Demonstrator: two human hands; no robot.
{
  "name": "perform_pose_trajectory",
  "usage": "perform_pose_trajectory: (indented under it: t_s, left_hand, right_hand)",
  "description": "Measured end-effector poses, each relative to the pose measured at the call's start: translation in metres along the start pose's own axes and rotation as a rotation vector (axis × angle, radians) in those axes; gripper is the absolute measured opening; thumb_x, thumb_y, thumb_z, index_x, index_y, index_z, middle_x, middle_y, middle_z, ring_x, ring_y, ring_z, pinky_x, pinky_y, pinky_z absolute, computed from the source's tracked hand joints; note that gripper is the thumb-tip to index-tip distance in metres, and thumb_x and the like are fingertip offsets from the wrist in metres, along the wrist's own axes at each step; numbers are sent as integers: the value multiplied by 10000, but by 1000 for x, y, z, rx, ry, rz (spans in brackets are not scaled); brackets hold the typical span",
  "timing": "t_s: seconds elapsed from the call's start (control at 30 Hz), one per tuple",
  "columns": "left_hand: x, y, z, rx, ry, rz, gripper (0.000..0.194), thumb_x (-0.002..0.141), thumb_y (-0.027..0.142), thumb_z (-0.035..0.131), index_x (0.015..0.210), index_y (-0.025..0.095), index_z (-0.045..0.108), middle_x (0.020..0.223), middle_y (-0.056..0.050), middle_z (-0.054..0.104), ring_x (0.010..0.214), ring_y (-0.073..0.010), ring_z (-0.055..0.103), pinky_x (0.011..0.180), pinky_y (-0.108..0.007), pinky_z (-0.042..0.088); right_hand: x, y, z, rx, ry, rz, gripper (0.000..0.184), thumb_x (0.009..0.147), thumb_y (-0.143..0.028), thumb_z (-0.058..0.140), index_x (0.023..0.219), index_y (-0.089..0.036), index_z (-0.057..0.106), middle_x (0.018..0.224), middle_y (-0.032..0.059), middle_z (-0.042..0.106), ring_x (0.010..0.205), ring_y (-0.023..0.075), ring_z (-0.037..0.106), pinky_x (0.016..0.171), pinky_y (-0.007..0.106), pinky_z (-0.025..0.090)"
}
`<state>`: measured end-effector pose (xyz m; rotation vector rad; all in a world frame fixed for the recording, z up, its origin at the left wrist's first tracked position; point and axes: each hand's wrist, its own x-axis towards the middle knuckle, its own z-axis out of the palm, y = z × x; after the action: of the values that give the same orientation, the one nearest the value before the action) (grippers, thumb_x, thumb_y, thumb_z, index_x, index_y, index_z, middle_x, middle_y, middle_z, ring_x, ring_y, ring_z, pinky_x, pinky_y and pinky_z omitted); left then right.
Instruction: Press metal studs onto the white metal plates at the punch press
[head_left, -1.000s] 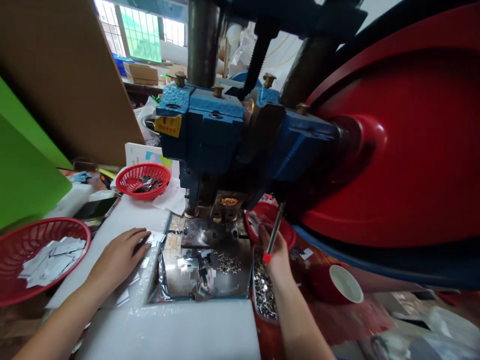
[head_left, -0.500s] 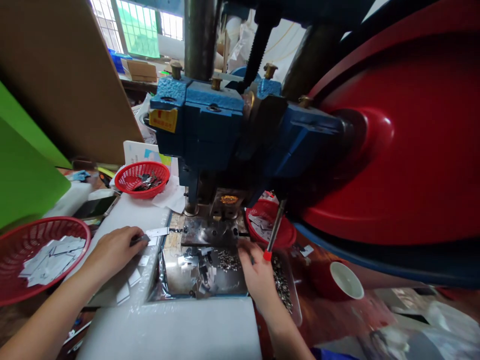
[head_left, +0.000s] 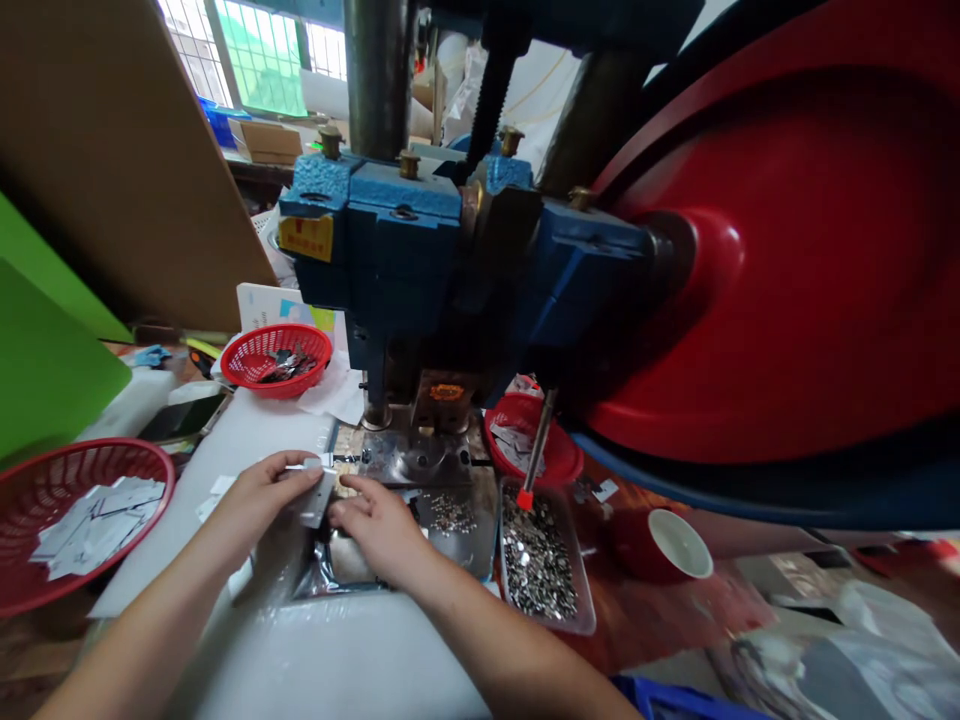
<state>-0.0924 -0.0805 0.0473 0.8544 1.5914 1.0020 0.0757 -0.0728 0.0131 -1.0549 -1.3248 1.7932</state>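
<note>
My left hand (head_left: 266,500) pinches a small flat metal plate (head_left: 319,498) between thumb and fingers, just left of the press. Close beside the plate is my right hand (head_left: 382,528), index finger and thumb apart, with nothing visible between them. Both hands are in front of the metal die (head_left: 416,460) under the blue press head (head_left: 405,260). Part of the steel bed (head_left: 465,545), scattered with tiny metal bits (head_left: 450,513), is hidden by my right hand. Several pale flat pieces lie on the white foam near my left wrist.
Red baskets with flat pieces stand at the left (head_left: 161,500), behind the foam (head_left: 232,375) and right of the die (head_left: 566,455). A clear tray (head_left: 589,605) of small metal parts sits right of the bed. A red-tipped lever (head_left: 538,445) hangs above it, below the large red wheel (head_left: 795,260).
My right hand has moved left, from the die's right side to beside my left hand. My left hand has moved slightly right, and a metal plate now shows tilted in its fingers.
</note>
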Motion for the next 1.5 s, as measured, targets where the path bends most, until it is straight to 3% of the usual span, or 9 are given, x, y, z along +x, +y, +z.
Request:
perform_pose_trajectory:
  t_s: [0.1,0.23,0.53,0.7,0.87,0.97,1.1,1.27,1.5]
  left_hand:
    - [-8,0,9,-109,-45,-54,411,617,431,762,928,185,653,775,-11,709,661,-145,636,584,-226,478]
    - [-8,-7,3,-209,-10,-79,381,631,427,767,897,186,639,655,33,648,521,-84,559,446,-164,384]
    - [-17,-17,0,-426,81,-199,151,765,221,678,910,202,641,762,-2,677,615,-99,642,514,-162,521]
    - [-22,-20,3,-563,78,-258,167,850,163,558,992,182,645,877,-35,697,710,-129,683,604,-235,587]
    - [-24,-22,3,-659,45,-265,191,856,137,544,1021,150,640,931,-66,705,739,-155,696,660,-289,604]
    - [-25,-25,-1,-765,-19,-313,248,896,151,474,1104,157,608,880,-68,695,675,-144,681,568,-258,583]
    - [-30,-26,-9,-1084,-191,-346,289,934,267,403,1139,164,579,696,-13,595,522,-108,573,428,-208,463]
    - [-43,-22,-14,-1243,-302,-295,505,876,481,469,1266,163,518,744,-31,594,621,-161,581,631,-373,530]
    - [-48,-31,-24,-1355,-331,-263,652,846,567,475,1398,231,387,1086,-115,679,997,-303,628,899,-661,409]
  right_hand:
    - [8,-4,9,59,-29,65,278,754,-264,612,1018,-193,657,626,-40,603,555,108,567,583,221,477]
    - [3,-13,6,119,-28,140,242,757,-261,579,976,-203,664,723,-16,658,620,108,600,621,214,470]
    - [-5,-15,-2,320,-43,216,343,737,-439,640,968,-186,617,778,15,687,647,108,621,671,239,460]
    - [-5,-13,-5,521,9,235,522,719,-590,648,1009,-162,576,858,60,687,657,121,623,652,259,474]
    - [-5,-8,-7,531,3,266,487,737,-567,641,1008,-170,558,859,49,661,669,121,607,640,251,463]
    - [-1,-9,-6,330,10,208,355,804,-503,574,976,-194,549,754,-9,592,630,115,564,611,245,445]
    - [15,-24,1,-432,-12,-142,273,811,-368,615,1037,-218,591,965,23,595,880,160,566,806,298,444]
    - [53,-35,17,-1229,-137,-423,272,884,-271,537,1146,-210,578,1108,92,558,1057,216,511,875,324,419]
    - [81,-15,24,-1465,-203,-364,238,892,-217,475,1083,-149,598,1033,129,610,990,238,560,810,322,432]
